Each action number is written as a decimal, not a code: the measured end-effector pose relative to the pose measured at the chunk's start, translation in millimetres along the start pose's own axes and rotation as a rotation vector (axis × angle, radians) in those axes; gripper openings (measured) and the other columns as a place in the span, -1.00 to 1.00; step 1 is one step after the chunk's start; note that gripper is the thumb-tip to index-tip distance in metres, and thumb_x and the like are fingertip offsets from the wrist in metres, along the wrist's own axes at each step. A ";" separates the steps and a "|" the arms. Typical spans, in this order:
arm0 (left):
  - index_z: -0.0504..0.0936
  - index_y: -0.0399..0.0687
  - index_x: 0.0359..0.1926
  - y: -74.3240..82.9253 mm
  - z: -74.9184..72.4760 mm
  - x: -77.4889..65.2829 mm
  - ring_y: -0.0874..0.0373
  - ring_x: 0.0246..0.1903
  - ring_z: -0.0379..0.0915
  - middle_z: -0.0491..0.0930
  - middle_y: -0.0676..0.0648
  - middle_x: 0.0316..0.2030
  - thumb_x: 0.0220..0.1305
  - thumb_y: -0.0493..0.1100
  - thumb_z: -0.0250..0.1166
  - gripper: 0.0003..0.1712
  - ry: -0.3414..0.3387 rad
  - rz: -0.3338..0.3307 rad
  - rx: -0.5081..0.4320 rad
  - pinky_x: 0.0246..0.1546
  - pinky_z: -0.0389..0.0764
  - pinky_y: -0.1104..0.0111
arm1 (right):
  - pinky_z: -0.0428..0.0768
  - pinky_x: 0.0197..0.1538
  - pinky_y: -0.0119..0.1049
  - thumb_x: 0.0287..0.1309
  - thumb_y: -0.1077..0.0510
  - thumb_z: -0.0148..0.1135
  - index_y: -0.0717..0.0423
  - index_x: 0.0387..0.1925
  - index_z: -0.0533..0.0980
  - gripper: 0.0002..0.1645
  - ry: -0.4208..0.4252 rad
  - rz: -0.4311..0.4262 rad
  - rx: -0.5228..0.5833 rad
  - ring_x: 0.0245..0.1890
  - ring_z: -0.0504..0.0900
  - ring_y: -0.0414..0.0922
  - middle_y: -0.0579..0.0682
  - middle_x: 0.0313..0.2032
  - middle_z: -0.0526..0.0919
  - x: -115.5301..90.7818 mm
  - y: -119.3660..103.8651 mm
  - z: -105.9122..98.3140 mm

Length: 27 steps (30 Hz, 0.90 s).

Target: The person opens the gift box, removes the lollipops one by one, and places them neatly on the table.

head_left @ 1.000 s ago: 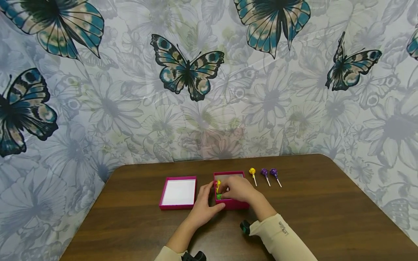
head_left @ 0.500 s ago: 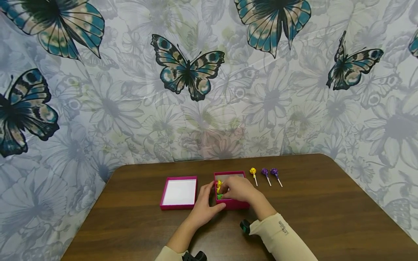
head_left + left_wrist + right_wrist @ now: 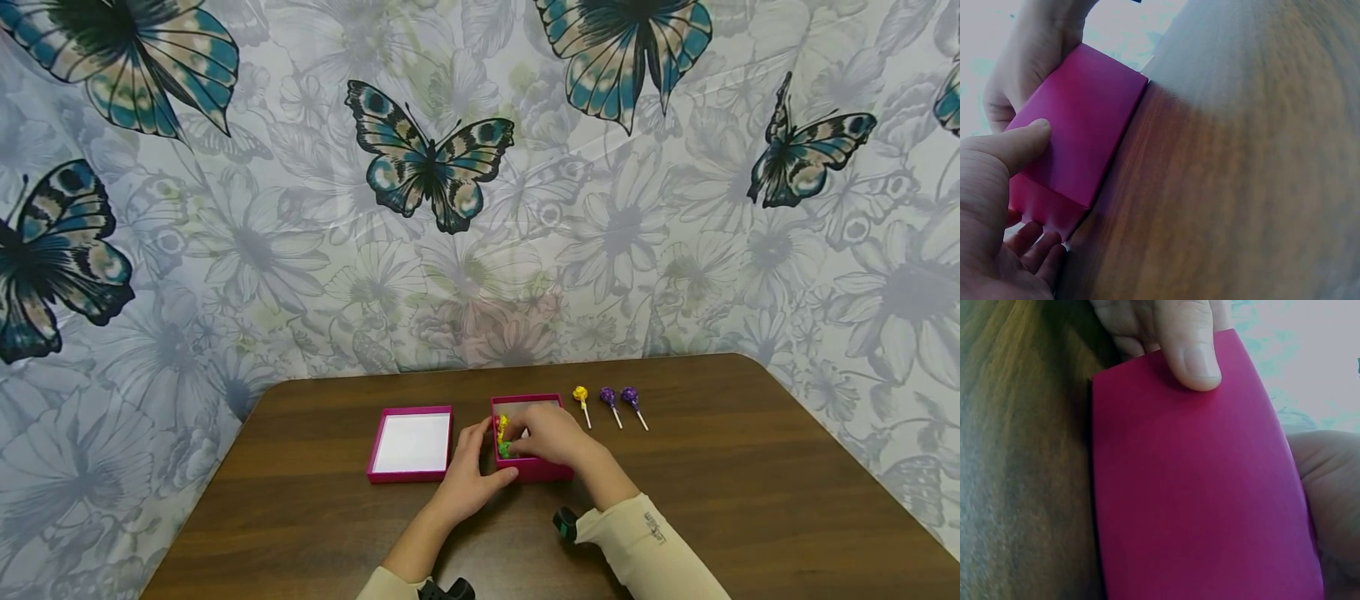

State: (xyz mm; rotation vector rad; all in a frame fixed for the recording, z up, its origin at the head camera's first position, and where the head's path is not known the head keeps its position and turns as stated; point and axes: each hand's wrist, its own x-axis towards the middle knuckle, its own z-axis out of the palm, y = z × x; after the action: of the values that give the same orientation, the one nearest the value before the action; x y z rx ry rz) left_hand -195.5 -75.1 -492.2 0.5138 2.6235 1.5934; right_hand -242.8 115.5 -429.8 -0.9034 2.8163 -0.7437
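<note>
A magenta box [image 3: 534,472] stands on the table with its top off. My left hand [image 3: 467,482] grips its near left corner, thumb on the front wall and fingers along the left side, as the left wrist view also shows. My right hand [image 3: 551,435] reaches over the front rim into the box with curled fingers. At its fingertips is a green-wrapped lollipop [image 3: 504,451], its stick hidden. Behind that, along the left inner wall, lies a yellow-wrapped lollipop [image 3: 502,427]. The right hand covers much of the inside. In the right wrist view the box's front wall [image 3: 1191,487] hides the fingertips.
To the left lies the box lid [image 3: 411,479], its white inside facing up. Right of the box, a yellow lollipop [image 3: 580,394] and two purple lollipops [image 3: 608,396] lie in a row on the brown wooden table [image 3: 712,483]. A butterfly-print cloth [image 3: 600,250] hangs behind.
The green-wrapped lollipop in the box has risen and shifted slightly at the right fingertips. The left hand, box, lid and lollipops on the table stay in place.
</note>
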 end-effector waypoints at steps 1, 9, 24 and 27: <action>0.07 -0.13 0.53 -0.1 0.1 -0.3 -0.17 0.39 0.23 0.18 -0.24 0.38 0.22 0.13 0.39 0.04 0.001 0.004 0.000 0.41 0.28 -0.15 | 0.66 0.04 -0.01 0.15 0.05 0.43 -0.10 -0.26 0.76 -0.88 0.006 -0.005 0.002 -0.12 0.72 -0.06 -0.19 -0.28 0.80 0.0 0.3 0.1; 0.07 -0.16 0.53 -1.2 0.8 -1.3 -0.20 0.37 0.24 0.17 -0.26 0.38 0.21 0.12 0.40 0.04 0.007 0.018 0.003 0.38 0.29 -0.18 | 0.67 0.00 -0.14 0.15 0.04 0.43 -0.11 -0.24 0.75 -0.87 0.056 -0.009 -0.013 -0.17 0.71 -0.20 -0.24 -0.30 0.79 0.3 1.5 0.3; 0.10 -0.16 0.52 1.3 0.8 -0.1 -0.16 0.38 0.25 0.20 -0.25 0.37 0.19 0.10 0.42 0.04 0.022 -0.006 0.012 0.39 0.29 -0.17 | 0.52 -0.26 -0.37 0.14 0.11 0.43 -0.02 -0.19 0.74 -0.82 0.264 -0.003 0.066 -0.34 0.54 -0.20 -0.13 -0.25 0.78 -11.9 4.5 -12.9; 0.10 -0.14 0.52 0.7 1.7 0.3 -0.15 0.37 0.26 0.21 -0.23 0.37 0.18 0.11 0.42 0.04 0.026 -0.008 0.020 0.39 0.31 -0.15 | 0.48 -0.35 -0.44 0.12 0.13 0.44 -0.05 -0.21 0.74 -0.84 0.347 0.004 0.095 -0.41 0.47 -0.27 -0.17 -0.30 0.76 -16.1 8.9 -15.6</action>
State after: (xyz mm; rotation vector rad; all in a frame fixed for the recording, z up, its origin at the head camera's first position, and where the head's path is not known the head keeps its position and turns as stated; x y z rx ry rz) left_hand -195.3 -73.2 -492.4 0.4866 2.6592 1.5838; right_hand -237.8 137.5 -421.4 -0.8226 3.0380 -1.1218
